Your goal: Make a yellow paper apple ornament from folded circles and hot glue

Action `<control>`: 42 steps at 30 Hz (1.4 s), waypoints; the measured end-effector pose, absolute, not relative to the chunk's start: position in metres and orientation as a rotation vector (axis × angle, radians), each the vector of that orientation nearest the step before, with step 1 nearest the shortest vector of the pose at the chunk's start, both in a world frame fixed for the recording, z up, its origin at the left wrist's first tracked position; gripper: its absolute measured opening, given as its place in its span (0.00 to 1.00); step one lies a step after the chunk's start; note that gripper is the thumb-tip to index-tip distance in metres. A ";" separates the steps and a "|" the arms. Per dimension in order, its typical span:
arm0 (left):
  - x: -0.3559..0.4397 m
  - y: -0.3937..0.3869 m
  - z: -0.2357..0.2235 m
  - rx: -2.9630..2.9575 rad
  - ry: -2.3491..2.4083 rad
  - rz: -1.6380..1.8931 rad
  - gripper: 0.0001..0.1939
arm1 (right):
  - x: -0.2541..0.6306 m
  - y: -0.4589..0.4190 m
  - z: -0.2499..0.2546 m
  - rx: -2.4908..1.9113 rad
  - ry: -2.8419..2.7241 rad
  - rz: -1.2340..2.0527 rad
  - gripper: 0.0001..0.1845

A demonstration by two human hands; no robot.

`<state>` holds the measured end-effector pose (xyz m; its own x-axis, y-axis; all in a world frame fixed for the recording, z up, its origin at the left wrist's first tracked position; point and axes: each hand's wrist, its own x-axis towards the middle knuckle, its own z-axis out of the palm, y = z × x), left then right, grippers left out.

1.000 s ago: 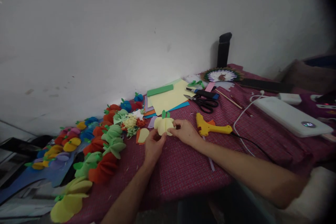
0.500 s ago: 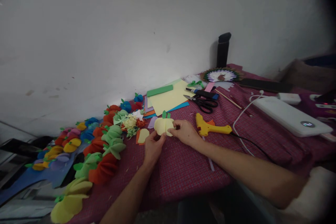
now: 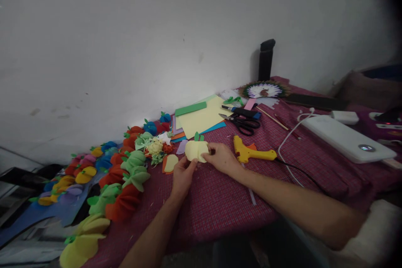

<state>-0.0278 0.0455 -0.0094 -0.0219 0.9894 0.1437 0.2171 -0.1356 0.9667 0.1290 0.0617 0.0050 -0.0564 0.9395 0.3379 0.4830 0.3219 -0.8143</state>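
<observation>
Between my two hands is a pale yellow paper pumpkin [image 3: 196,149] with a green stem and leaf on top. My left hand [image 3: 184,172] pinches its lower edge, thumb in front. On its right side, my right hand [image 3: 220,158] grips the edge between thumb and fingers. Just left of my hands lies a small stack of cut paper shapes [image 3: 171,162], cream over orange. A yellow hot glue gun [image 3: 251,152] rests on its side to the right of my right hand.
Several colourful paper pumpkins [image 3: 125,180] line the left side. Coloured paper sheets [image 3: 202,119], black scissors [image 3: 243,124] and a utility knife [image 3: 243,111] lie behind. At right sit a white power bank [image 3: 348,138] and its cable, on the red checked tablecloth [image 3: 216,209].
The paper pumpkin has turned slightly in my fingers, so its centre fold shows less sharply. Both hands stay in almost the same place.
</observation>
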 end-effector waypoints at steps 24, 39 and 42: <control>-0.019 0.039 0.001 1.398 1.212 1.238 0.11 | 0.124 0.061 -0.003 -1.241 -1.628 0.751 0.14; -0.024 0.044 -0.009 1.302 1.192 1.295 0.17 | 0.123 0.055 -0.001 -1.171 -1.780 0.499 0.11; -0.024 0.044 -0.009 1.311 1.162 1.288 0.16 | 0.122 0.055 -0.001 -1.175 -1.816 0.464 0.13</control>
<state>-0.0243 0.0437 -0.0095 0.0021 0.9928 0.1197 0.0171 -0.1197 0.9927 0.1221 0.0548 -0.0010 -0.1476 0.8649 0.4798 0.5288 0.4789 -0.7007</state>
